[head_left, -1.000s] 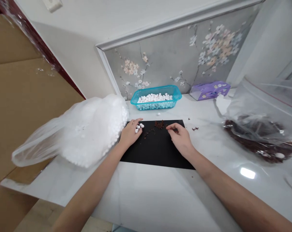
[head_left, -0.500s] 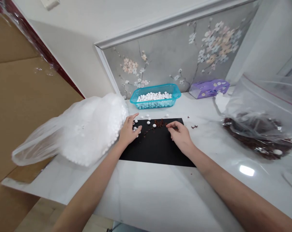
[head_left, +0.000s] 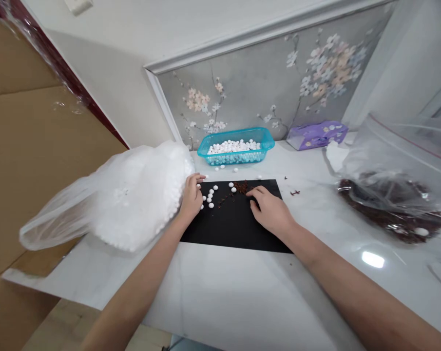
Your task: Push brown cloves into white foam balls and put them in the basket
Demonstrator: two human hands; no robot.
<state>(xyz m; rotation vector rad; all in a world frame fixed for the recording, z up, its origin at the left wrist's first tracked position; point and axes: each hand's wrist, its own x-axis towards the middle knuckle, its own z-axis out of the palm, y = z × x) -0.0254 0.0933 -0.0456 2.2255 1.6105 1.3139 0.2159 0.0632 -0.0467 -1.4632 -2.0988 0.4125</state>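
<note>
A black mat (head_left: 235, 226) lies on the white marbled table. Over its left edge is my left hand (head_left: 192, 199), fingers apart and stretched forward, beside several white foam balls (head_left: 210, 196). A small heap of reddish-brown bits (head_left: 241, 186) sits near the mat's back edge, with two white balls touching or close to its left side. My right hand (head_left: 270, 210) rests low over the right part of the mat. Its index fingertip is just right of the brown heap and its thumb stands apart; I see nothing between them.
Behind the mat stands a turquoise basket (head_left: 237, 158) of white balls. A large clear bag of white balls (head_left: 143, 195) lies left. At right are a bag of brown pieces (head_left: 388, 209) and a purple tissue pack (head_left: 317, 135). A cardboard box (head_left: 41, 161) stands far left.
My left hand has drawn back left, uncovering several white balls on the mat. Some balls behind the mat have shifted. My right hand's thumb and finger have parted from their pinch.
</note>
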